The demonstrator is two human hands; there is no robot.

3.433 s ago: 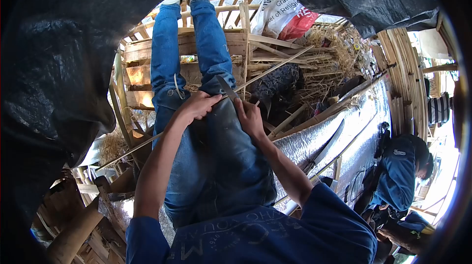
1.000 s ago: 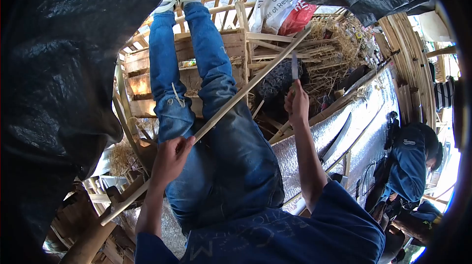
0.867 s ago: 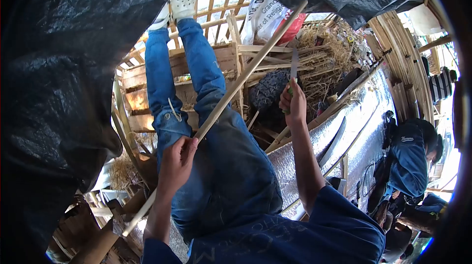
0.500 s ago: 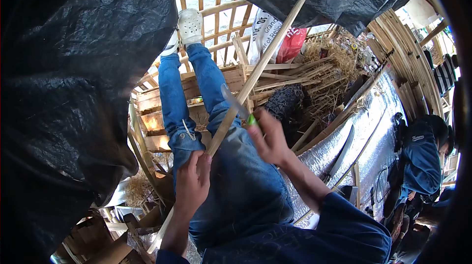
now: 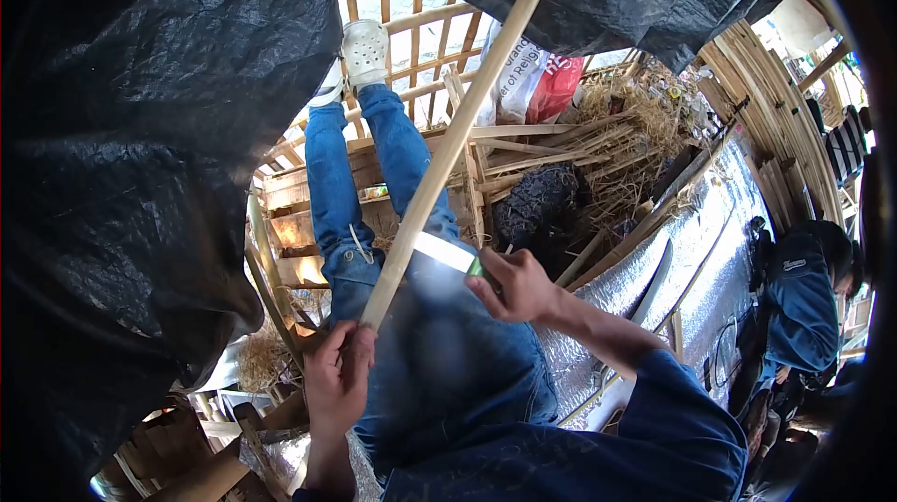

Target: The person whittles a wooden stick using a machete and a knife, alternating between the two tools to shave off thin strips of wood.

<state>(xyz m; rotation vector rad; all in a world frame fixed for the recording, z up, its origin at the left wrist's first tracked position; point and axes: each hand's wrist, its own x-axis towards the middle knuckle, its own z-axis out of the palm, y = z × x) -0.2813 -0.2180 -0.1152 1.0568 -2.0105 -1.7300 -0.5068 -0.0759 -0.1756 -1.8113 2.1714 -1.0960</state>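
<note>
A long, pale bamboo strip (image 5: 442,168) slants across my lap, its far end running up past the black sheet. My left hand (image 5: 338,373) is closed around the strip's lower end, thumb and fingers pinching it above my thigh. In my right hand (image 5: 514,287) is a knife (image 5: 443,251) with a green handle, mostly hidden by the fingers. Its bright blade points left and meets the strip's right edge, a little above my left hand. Under both hands lie my legs in blue jeans (image 5: 458,352).
Black plastic sheeting (image 5: 121,165) hangs at left and above. A wooden lattice (image 5: 420,21) stands beyond my feet. Shavings and offcuts (image 5: 617,142) heap at right, near a silver foil sheet (image 5: 696,250). Another person (image 5: 804,296) sits at far right, by stacked bamboo strips (image 5: 771,100).
My right hand and the knife have moved down along the strip toward me. My left hand has shifted down and left with the strip, whose far end now reaches higher in view.
</note>
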